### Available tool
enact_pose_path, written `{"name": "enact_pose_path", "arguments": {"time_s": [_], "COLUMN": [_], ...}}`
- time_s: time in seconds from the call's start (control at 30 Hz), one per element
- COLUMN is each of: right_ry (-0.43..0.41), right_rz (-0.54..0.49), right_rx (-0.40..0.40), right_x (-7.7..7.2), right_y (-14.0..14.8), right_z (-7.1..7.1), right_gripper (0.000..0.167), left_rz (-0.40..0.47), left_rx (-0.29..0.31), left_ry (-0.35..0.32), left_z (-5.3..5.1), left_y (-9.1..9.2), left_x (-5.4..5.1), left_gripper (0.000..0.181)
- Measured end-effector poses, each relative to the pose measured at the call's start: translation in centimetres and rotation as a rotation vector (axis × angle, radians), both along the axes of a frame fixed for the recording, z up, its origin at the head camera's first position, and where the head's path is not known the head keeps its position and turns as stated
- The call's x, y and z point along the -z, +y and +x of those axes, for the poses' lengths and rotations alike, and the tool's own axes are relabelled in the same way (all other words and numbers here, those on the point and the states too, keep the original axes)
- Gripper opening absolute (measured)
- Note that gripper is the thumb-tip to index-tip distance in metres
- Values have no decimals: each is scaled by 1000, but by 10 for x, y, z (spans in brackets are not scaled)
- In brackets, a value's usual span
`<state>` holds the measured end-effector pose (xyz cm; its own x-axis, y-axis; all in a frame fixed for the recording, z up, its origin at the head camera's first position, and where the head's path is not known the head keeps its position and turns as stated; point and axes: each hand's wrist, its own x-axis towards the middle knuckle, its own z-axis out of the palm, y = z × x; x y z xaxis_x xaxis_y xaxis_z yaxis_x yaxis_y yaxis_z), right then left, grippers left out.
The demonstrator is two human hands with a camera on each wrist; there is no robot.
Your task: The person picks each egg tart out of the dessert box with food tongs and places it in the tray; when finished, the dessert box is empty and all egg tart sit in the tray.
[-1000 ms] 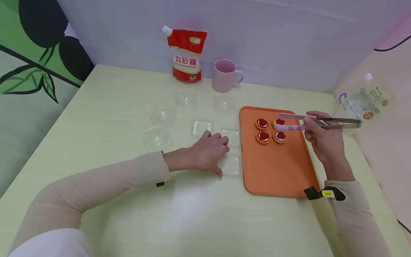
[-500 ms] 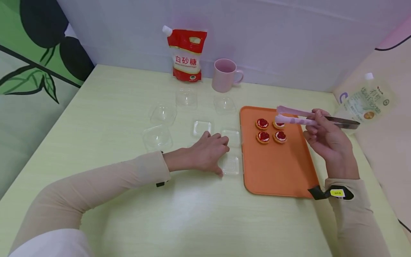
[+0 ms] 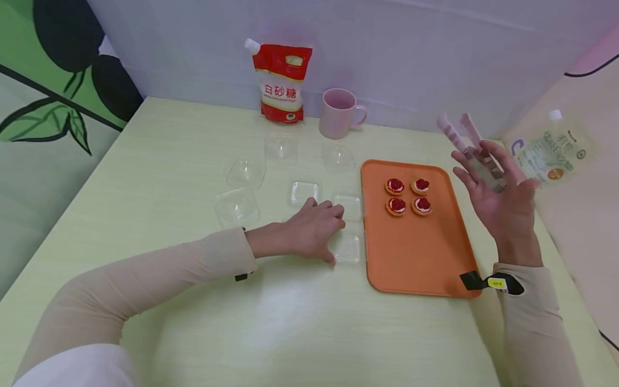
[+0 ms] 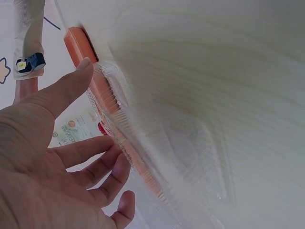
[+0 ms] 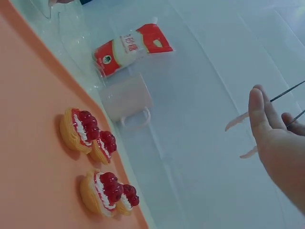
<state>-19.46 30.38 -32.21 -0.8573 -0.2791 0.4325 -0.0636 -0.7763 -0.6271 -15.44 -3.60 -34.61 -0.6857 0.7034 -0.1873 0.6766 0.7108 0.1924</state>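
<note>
My right hand (image 3: 505, 201) holds kitchen tongs (image 3: 476, 150) above the tray's right side; their pink tips point up and away. The right wrist view shows the tongs (image 5: 242, 120) passing between the fingers, tips spread with nothing between them. Several small berry tarts (image 3: 397, 206) with white cream sit together on the orange tray (image 3: 416, 252). Left of the tray, my left hand (image 3: 309, 231) rests at a clear plastic box (image 3: 347, 249), thumb near its front corner, fingers loosely bent. In the left wrist view, thumb and fingertips touch or nearly touch the ribbed plastic (image 4: 121, 121).
More clear boxes and lids (image 3: 237, 208) stand left of the tray and behind my left hand. At the back are a red and white sugar bag (image 3: 281, 83) and a pink mug (image 3: 337, 114). A pale spouted pouch (image 3: 553, 153) stands at the right.
My right hand has turned and the tongs have swung from pointing left over the tarts to pointing up and away, uncovering the back tarts. My left hand has stayed still.
</note>
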Motion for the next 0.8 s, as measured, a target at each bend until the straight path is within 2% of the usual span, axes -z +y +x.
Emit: {"name": "enact_pose_path", "arguments": {"time_s": [0.1,0.13,0.2,0.3,0.37,0.43,0.53,0.7,0.8], "right_ry": [3,-14,-9,-13,-4,-26,-60,-98,-133], "right_rz": [33,61,172,331,443,518,586,606,621], "right_rx": [111,167,292,432,519,570,621,645,641], "right_x": [-8,-10,-14,-17,-17,-17,-16,-9,-4], "right_y": [-6,-8,-12,-15,-14,-12,-9,3,15], "right_z": [3,3,3,2,2,2,3,6,8], "right_gripper": [72,65,47,26,31,44,55,45,47], "left_rz": [0,-1,-2,-3,-4,-4,-8,-14,-16], "left_rx": [4,4,5,3,1,-2,-3,-4,-6], "left_ry": [-1,-1,0,1,1,-2,-7,-10,-11], "left_z": [0,0,-1,-1,-1,-1,-1,0,0], "left_y": [0,0,0,0,0,0,0,1,1], "left_x": [0,0,-1,-1,-2,-2,-2,-2,-2], "left_gripper": [60,60,60,60,60,60,60,60,61]}}
